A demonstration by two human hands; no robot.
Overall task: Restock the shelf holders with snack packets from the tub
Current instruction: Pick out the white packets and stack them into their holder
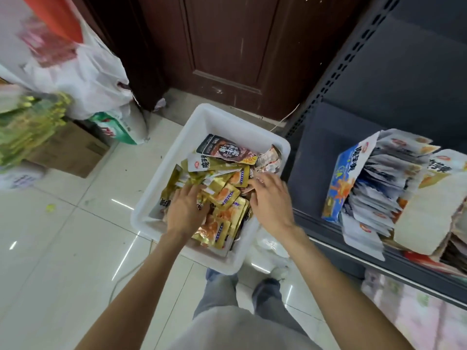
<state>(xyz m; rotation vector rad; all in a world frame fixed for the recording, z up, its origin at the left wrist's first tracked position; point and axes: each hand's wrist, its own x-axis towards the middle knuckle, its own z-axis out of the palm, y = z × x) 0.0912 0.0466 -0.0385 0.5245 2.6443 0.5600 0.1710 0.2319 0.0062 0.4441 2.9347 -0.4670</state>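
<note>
Head view: gold foil snack packets [222, 198] lie heaped loose in the white rectangular plastic tub [202, 117] on the tiled floor, with a dark printed pouch [225, 149] on top at the far end.
Hands: both reach down into the heap — left hand [185, 210] pressed on the gold packets with fingers bent among them, right hand [269, 198] at the tub's right side with fingers curled into the pile; whether either has a firm hold I cannot tell.
Risk: slick foil packets may fan out and slip from a loose handful, dropping to the floor.
Risk, holder: the blue cardboard shelf holder [338, 183] on the dark metal shelf [313, 173] looks crowded — forcing more in could tip it or spill packets.
Edges: tub wall sits just beside the shelf front.
Open room: bare tiles to the left; brown cardboard box [68, 152] and white plastic bags [88, 72] stand well apart.
</note>
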